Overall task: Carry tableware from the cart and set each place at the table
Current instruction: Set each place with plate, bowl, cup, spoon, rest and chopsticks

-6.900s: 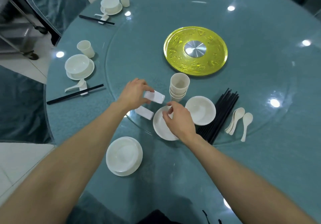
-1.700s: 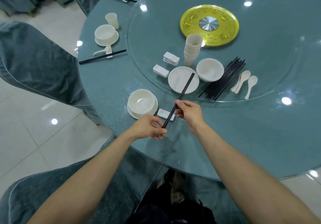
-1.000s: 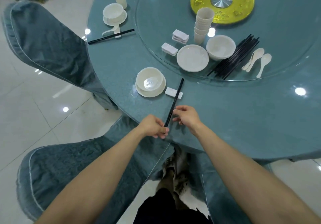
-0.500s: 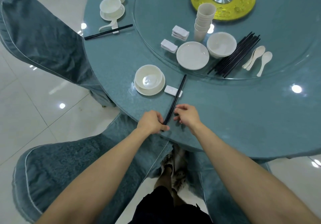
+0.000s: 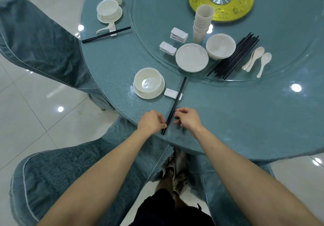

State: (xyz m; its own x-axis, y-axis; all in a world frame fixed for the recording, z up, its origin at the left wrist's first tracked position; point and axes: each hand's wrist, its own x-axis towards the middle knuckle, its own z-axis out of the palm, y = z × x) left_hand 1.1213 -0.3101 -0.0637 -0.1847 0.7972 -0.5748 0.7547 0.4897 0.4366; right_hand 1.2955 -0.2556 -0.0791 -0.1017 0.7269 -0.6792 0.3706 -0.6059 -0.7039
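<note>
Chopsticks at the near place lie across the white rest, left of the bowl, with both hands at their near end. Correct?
No: the head view shows the chopsticks across the rest to the right of the bowl, not the left. The left hand and right hand are at their near end, as you said.

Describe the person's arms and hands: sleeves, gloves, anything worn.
The left forearm and right forearm are bare right to the picture's edge: no sleeves show. The left hand and right hand are ungloved, with no watch, bracelet or ring visible.
</note>
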